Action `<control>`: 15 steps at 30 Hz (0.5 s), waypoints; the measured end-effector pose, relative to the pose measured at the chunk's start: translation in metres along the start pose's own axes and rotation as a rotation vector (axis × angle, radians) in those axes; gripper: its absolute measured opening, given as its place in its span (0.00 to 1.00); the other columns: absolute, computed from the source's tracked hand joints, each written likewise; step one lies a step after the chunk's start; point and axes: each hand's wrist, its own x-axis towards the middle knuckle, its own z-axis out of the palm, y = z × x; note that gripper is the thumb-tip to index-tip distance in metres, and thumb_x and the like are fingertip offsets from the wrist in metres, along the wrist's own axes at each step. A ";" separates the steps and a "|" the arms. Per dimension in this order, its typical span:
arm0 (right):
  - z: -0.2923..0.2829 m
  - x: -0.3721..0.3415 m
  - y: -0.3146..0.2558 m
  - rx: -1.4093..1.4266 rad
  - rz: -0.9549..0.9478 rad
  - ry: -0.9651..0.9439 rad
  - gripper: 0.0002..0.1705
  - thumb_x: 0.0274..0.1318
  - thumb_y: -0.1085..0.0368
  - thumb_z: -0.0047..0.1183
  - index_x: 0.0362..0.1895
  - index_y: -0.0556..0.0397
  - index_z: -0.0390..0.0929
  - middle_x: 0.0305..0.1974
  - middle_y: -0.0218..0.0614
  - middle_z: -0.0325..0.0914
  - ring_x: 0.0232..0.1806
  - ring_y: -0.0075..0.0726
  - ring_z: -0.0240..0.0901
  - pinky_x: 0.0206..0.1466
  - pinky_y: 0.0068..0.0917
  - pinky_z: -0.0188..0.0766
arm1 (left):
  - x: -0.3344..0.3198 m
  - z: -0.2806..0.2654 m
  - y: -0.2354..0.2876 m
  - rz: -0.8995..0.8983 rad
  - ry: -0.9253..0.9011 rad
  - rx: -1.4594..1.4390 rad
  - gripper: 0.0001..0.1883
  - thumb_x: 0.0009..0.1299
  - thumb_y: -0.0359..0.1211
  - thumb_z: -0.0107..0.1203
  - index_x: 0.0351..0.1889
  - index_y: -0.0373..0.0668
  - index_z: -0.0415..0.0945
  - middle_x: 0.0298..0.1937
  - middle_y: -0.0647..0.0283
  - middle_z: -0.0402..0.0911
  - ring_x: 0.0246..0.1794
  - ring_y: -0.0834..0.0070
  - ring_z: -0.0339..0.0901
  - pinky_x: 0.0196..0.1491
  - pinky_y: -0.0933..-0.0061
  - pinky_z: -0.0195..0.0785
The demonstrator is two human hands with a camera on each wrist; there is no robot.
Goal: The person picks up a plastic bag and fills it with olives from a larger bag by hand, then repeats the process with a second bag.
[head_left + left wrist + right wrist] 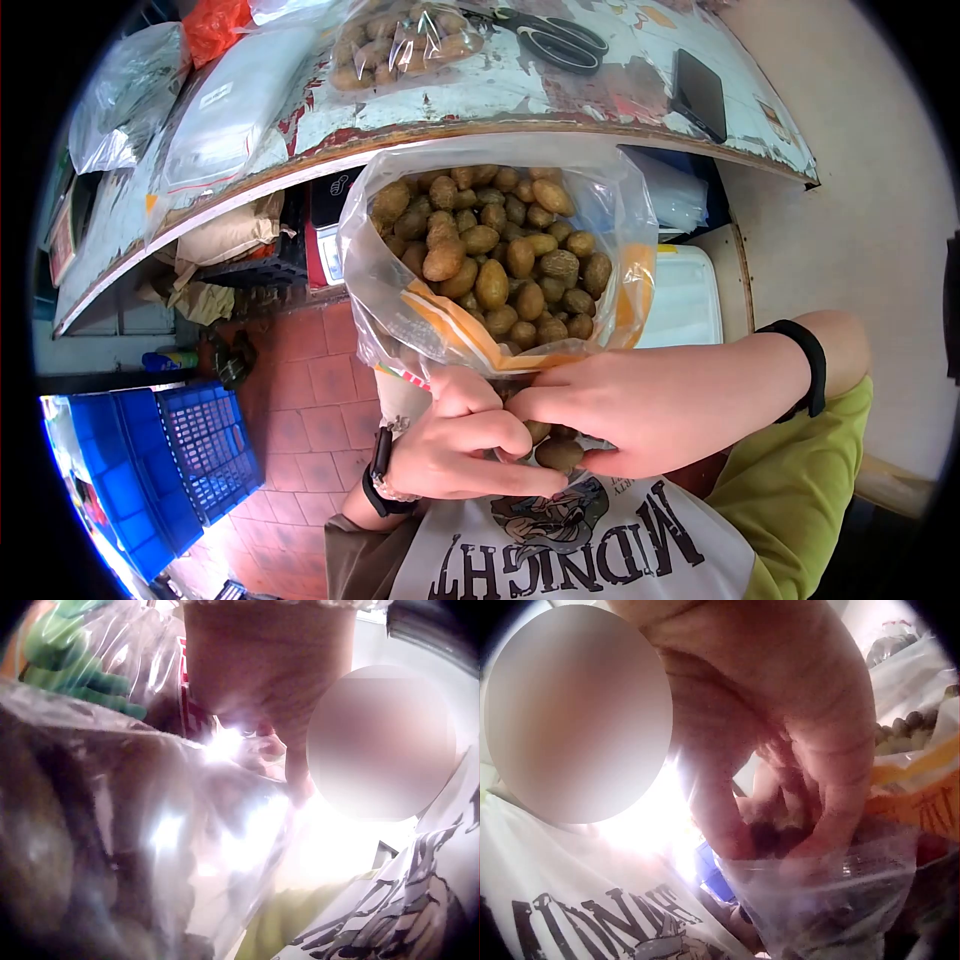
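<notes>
A large clear bag (385,290) with an orange band stands open in the head view, full of brown oval fruits (490,285). Just below it, my left hand (465,440) grips the rim of a small clear bag (817,900), which looks large and blurred in the left wrist view (150,817). My right hand (660,400) reaches to that bag's mouth from the right. In the right wrist view my right hand (780,742) pinches dark fruits (769,838) between thumb and fingers at the opening. Fruits (558,454) show between both hands; the small bag's lower part is hidden there.
On the worn table (450,110) lie a filled bag of fruits (400,50), black scissors (560,45), a phone (698,95) and flat clear bags (225,110). Below the table's edge is a white lid or tray (685,300). Blue crates (150,460) stand at the left on the tiled floor.
</notes>
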 end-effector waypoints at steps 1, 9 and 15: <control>0.000 -0.001 0.000 0.001 -0.013 0.031 0.12 0.51 0.75 0.53 0.40 0.63 0.69 0.35 0.54 0.75 0.40 0.60 0.76 0.40 0.47 0.73 | -0.001 0.000 -0.001 0.017 0.003 0.005 0.17 0.46 0.37 0.65 0.36 0.67 0.88 0.32 0.84 0.66 0.36 0.77 0.59 0.43 0.75 0.51; -0.033 -0.010 -0.016 -0.011 0.043 0.075 0.15 0.55 0.72 0.55 0.48 0.56 0.72 0.31 0.43 0.79 0.33 0.52 0.79 0.34 0.42 0.74 | -0.001 -0.002 0.000 0.009 0.010 -0.032 0.16 0.47 0.36 0.65 0.36 0.66 0.88 0.32 0.84 0.67 0.35 0.77 0.59 0.42 0.75 0.52; -0.028 0.000 -0.013 -0.735 -0.040 0.463 0.10 0.58 0.63 0.55 0.35 0.55 0.70 0.25 0.37 0.74 0.24 0.45 0.77 0.24 0.39 0.70 | 0.002 -0.001 0.003 0.011 -0.007 0.039 0.18 0.45 0.35 0.66 0.36 0.64 0.88 0.31 0.82 0.65 0.35 0.76 0.59 0.42 0.76 0.52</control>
